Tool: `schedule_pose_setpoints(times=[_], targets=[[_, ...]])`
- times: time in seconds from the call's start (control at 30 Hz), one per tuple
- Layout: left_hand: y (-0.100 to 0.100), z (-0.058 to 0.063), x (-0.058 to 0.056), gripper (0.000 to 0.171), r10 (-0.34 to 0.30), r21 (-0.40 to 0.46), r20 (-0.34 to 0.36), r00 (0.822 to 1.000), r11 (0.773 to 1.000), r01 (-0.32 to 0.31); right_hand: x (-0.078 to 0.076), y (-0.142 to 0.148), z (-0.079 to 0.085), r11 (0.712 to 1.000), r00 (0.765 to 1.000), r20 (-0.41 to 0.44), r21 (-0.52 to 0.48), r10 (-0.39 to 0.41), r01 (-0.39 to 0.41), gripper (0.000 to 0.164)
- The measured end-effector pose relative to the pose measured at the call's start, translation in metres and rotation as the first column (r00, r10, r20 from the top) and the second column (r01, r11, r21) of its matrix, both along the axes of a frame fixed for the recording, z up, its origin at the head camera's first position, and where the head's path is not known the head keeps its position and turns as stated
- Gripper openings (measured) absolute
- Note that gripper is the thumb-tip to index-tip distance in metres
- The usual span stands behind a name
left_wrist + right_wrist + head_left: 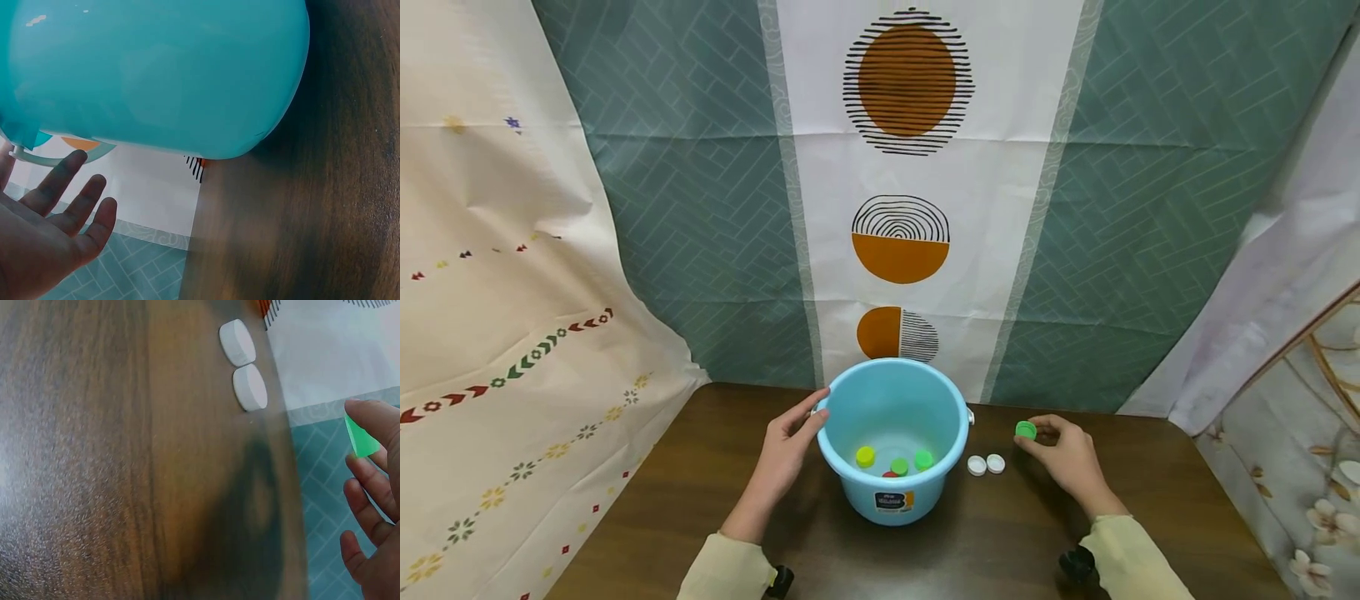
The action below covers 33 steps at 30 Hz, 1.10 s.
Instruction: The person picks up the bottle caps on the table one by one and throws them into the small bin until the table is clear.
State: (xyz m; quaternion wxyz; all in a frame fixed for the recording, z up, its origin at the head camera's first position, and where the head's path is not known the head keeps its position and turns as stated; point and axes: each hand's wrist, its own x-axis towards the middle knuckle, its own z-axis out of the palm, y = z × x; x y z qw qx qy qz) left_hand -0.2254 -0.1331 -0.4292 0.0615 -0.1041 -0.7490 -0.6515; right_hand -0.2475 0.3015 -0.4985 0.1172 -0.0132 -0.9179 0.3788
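A light blue bucket (891, 504) stands upright on the wooden table, with yellow, green and red bottle caps in its bottom. At its left rim my left hand (786, 446) holds the edge with thumb and index finger. The left wrist view shows the other fingers of that hand (59, 222) spread loosely beside the handle. To the right of the bucket, my right hand (1067, 458) pinches a green bottle cap (1026, 430) above the table. Two white caps (977, 466) lie side by side between the bucket and this hand.
The brown table (1000, 542) ends at a hanging green and white cloth (910, 175) behind the bucket. A cream patterned cloth (512, 292) hangs at the left, and a flowered cloth (1300, 467) at the right. The bucket's handle (62, 159) hangs by its rim.
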Motion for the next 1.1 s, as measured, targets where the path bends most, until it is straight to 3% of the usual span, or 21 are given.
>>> schedule_pose_setpoints(times=[0.37,0.67,1.1], targets=[[-0.005,-0.022,-0.009,0.038,0.026,-0.008,-0.023,0.999,1.000,-0.026,0.003,-0.013,0.013,1.000,0.998,-0.066,-0.016,-0.011,0.010,0.054],[-0.004,-0.021,-0.010,0.037,0.033,-0.015,-0.025,0.999,0.999,-0.034,0.005,-0.024,0.032,0.998,0.989,-0.145,-0.061,0.000,-0.009,0.052],[-0.003,-0.021,-0.011,0.037,0.039,-0.016,-0.029,0.999,0.999,-0.039,0.003,-0.041,0.054,0.994,0.981,-0.194,-0.099,0.020,-0.040,0.052]])
